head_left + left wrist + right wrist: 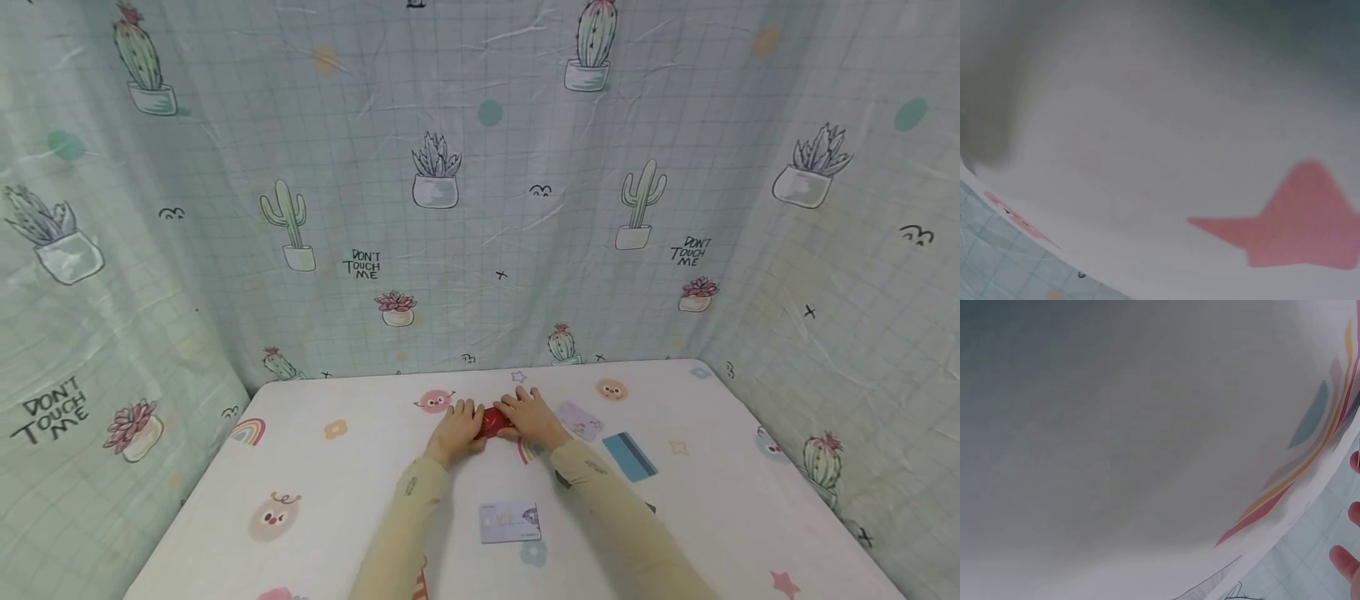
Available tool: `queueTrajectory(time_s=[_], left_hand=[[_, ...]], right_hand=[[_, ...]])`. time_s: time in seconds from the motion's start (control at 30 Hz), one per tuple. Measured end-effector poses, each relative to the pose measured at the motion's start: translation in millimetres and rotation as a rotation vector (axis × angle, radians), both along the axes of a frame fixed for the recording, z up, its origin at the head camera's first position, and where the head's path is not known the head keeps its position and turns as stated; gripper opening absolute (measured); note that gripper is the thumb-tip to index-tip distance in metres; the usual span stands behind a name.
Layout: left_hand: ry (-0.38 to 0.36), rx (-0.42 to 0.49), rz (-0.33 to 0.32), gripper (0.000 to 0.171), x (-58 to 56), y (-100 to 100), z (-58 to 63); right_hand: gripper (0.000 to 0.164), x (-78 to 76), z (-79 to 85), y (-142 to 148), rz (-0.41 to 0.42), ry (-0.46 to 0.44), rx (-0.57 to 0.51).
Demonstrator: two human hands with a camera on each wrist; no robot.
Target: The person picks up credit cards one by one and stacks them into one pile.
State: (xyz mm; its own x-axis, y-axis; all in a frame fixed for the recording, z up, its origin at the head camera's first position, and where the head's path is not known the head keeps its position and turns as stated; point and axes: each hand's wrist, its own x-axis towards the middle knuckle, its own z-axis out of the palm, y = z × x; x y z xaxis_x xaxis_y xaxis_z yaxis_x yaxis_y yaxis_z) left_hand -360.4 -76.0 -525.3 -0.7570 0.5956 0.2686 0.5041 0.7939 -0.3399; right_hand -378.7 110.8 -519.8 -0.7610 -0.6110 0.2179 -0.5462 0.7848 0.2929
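Observation:
A small red object (492, 422) lies between my two hands over the far middle of the white table. My left hand (456, 433) holds its left side, fingers bent. From the right, my right hand (532, 419) grips the other side with fingers and thumb. Its exact kind cannot be told, as the hands cover much of it. In the right wrist view only a few fingertips (1344, 561) of the right hand show at the edge. The left wrist view shows mostly tabletop with a printed pink star, and the red object is in neither wrist view.
A light purple bank card (510, 522) lies between the forearms. Right of the right hand are a pale purple card (579, 420) and a blue card (630, 456) with a dark stripe. Something dark (562, 479) is partly hidden under the right forearm. A patterned curtain (480, 250) surrounds the table.

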Motion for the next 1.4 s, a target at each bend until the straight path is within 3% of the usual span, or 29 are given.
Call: queueTrajectory(time_s=[0.43,0.63,0.93,1.13,1.27,1.4], left_hand=[[0.008,-0.007,-0.034,0.053,2.3,-2,6.9],[0.006,0.015,-0.054,0.052,5.0,-2,9.5],[0.136,0.068,-0.186,0.050,1.5,-9,7.3],[0.197,0.042,-0.192,0.048,7.5,-9,14.5],[0.154,-0.017,-0.157,0.049,11.5,-10,18.6],[0.120,-0.015,-0.164,0.051,13.8,-12,19.9]], right_hand=[[0.058,7.9,12.3,1,-0.005,0.031,0.018],[0.059,7.9,11.0,1,-0.017,-0.008,0.013],[0.059,10.2,7.4,4,0.009,0.011,-0.026],[0.057,16.5,10.0,6,0.056,0.073,-0.043],[0.056,22.3,13.0,7,0.092,0.128,-0.037],[0.056,26.8,15.0,8,0.110,0.138,-0.032]])
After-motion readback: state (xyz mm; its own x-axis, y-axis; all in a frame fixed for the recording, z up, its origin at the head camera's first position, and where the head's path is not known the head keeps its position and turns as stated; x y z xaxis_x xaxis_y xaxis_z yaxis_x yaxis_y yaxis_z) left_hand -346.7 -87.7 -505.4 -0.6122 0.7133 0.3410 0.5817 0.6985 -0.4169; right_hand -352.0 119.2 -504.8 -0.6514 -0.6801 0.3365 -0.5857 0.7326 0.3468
